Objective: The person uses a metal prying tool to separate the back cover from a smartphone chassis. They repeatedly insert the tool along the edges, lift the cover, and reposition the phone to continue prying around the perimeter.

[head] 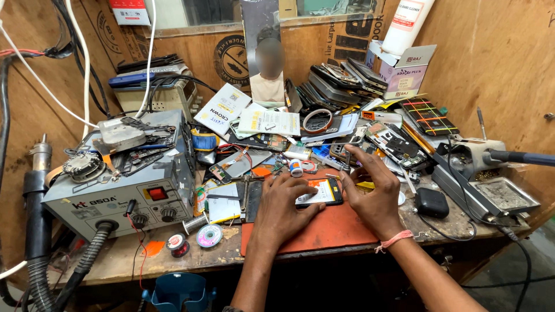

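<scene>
Orange mat [329, 228] under a black phone [319, 192] with a white and orange-yellow battery label. Grey hot-air box [115, 193] with a red switch and black knobs; pink band on the right hand's [373, 199] wrist; black pouch [431, 202]. Red wire spool [178, 243] beside a green-and-pink one [209, 235]; dark panel [429, 115] crossed by red, yellow and green lines; teal bin [178, 292] below.

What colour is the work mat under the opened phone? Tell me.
The work mat is orange-red, seen best in the head view, beneath the opened phone.
</scene>
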